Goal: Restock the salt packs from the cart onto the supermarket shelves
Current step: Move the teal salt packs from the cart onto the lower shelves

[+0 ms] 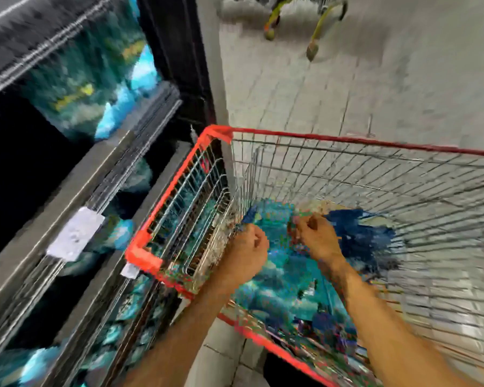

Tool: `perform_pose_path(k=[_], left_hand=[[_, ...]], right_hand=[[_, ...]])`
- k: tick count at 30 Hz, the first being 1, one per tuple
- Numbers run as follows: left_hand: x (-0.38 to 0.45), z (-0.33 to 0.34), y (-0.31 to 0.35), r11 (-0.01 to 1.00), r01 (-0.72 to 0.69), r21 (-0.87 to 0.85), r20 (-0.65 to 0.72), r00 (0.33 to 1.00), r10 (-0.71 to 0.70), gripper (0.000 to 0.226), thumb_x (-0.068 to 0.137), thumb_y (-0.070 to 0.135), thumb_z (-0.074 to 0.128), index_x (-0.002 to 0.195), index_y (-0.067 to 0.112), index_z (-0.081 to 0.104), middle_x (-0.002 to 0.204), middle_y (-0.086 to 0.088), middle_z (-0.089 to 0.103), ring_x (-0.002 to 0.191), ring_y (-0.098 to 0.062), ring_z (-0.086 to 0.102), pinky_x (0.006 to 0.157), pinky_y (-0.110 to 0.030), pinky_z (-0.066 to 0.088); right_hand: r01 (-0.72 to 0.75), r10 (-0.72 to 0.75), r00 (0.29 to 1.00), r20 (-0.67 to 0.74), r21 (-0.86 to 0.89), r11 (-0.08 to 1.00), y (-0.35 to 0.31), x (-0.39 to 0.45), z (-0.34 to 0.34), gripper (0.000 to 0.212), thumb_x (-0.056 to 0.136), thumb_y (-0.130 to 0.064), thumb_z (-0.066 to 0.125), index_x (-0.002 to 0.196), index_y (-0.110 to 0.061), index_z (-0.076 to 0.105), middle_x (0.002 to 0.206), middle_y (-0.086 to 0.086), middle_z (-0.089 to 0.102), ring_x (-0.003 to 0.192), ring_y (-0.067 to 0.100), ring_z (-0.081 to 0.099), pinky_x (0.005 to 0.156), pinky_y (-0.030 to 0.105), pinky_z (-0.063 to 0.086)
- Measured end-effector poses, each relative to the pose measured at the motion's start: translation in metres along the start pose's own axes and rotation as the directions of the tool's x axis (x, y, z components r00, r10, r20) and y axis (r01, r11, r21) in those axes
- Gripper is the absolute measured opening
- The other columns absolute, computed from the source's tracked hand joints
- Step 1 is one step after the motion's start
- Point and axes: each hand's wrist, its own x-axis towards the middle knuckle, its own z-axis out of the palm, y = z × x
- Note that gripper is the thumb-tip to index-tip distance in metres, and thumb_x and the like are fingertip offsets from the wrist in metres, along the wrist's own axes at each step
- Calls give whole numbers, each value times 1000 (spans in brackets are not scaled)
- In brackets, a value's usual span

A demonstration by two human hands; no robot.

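Observation:
The frame is badly blurred. A wire cart with a red rim [347,139] stands right of the shelves and holds several blue-green salt packs [285,277]. Both my hands are down inside the cart, just above the packs. My left hand [248,248] has its fingers curled near the cart's left wall, beside a pack's dark blue edge [249,215]. My right hand [315,236] also has curled fingers over the far packs. Blur hides whether either hand grips a pack. More of the same packs [90,88] stand on the shelves at left.
Dark metal shelves [95,174] with white price tags [76,233] fill the left side, close against the cart. Dark blue packs [363,236] lie in the cart's right part. Tiled floor lies beyond, with another trolley's yellow-green legs [316,37] at the top.

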Motion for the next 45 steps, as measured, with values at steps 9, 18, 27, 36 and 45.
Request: perform_pose_path(k=[9, 18, 27, 36, 45], left_hand=[[145, 68, -127, 765, 426, 483, 1, 873, -487, 39, 93, 30, 52, 124, 7, 56, 128, -17, 58, 117, -34, 58, 89, -35, 46], [171, 99, -208, 699, 384, 604, -165, 917, -362, 31, 90, 39, 57, 107, 16, 69, 108, -13, 70, 99, -34, 67, 80, -38, 56], [170, 113, -217, 747, 579, 327, -91, 806, -585, 94, 48, 55, 87, 131, 21, 56, 127, -9, 62, 114, -29, 61, 92, -40, 53], [152, 97, -173, 744, 663, 85, 27, 744, -667, 78, 47, 37, 96, 113, 8, 65, 110, -10, 70, 93, -28, 69, 77, -34, 56], [69, 25, -21, 815, 464, -346, 134, 884, -447, 46, 75, 15, 84, 115, 2, 67, 115, -11, 70, 106, -25, 67, 85, -26, 55]], right_hand=[[-490, 516, 836, 185, -171, 855, 146, 87, 69, 24, 96, -13, 59, 113, 2, 50, 116, 14, 59, 103, 28, 59, 81, 29, 46], [-630, 632, 772, -63, -202, 750, 189, 105, 116, 86, 72, -45, 85, 135, -4, 43, 127, 17, 63, 106, 28, 63, 85, 34, 47], [-543, 554, 830, -61, 138, 828, 216, 95, 106, 34, 64, -6, 90, 78, -22, 64, 82, 4, 72, 66, 8, 68, 57, 17, 52], [-483, 474, 873, 116, 62, 873, 182, 76, 48, 23, 68, -1, 87, 87, -2, 74, 67, 3, 74, 53, 11, 63, 50, 25, 54], [-209, 185, 965, 188, 115, 971, 37, 26, -47, 25, 65, -12, 89, 89, -10, 80, 87, 12, 78, 80, 34, 75, 69, 45, 62]])
